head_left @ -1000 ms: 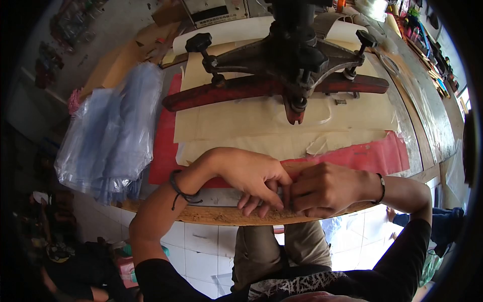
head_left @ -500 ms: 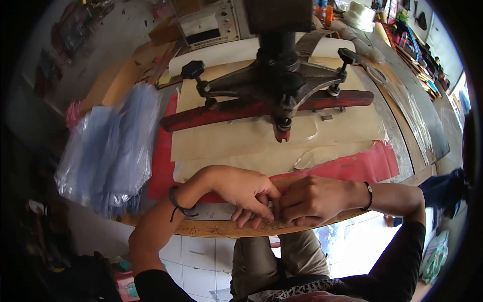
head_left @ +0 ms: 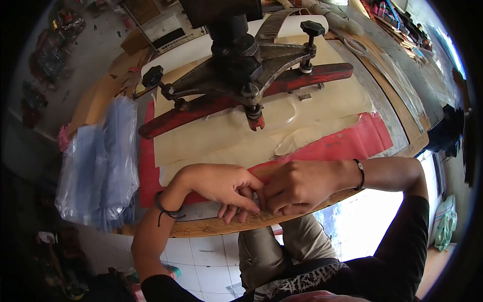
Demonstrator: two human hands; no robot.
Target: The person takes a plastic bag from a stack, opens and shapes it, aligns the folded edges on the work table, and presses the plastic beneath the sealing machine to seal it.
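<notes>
My left hand (head_left: 221, 187) and my right hand (head_left: 304, 186) meet at the table's front edge (head_left: 216, 229). Left thumb and forefinger come together against the right fingertips, while the other left fingers curl loosely below. The right fingers are folded inward in a pinch. Whatever lies between the two hands is hidden or too small to make out. Just behind them is a red sheet (head_left: 347, 142), partly covered by a tan sheet (head_left: 201, 146). Above these sheets hangs a press head (head_left: 241, 70) carrying a long red bar (head_left: 201, 115).
A stack of clear bluish plastic sheets (head_left: 98, 166) overhangs the table on the left, with a cardboard box (head_left: 93, 103) behind it. A white roll (head_left: 193, 48) lies behind the press head. Clear strips (head_left: 392, 75) run along the right side.
The camera view has shifted and tilted, so the press and table appear further left. Both hands stay together at the edge in nearly the same pose.
</notes>
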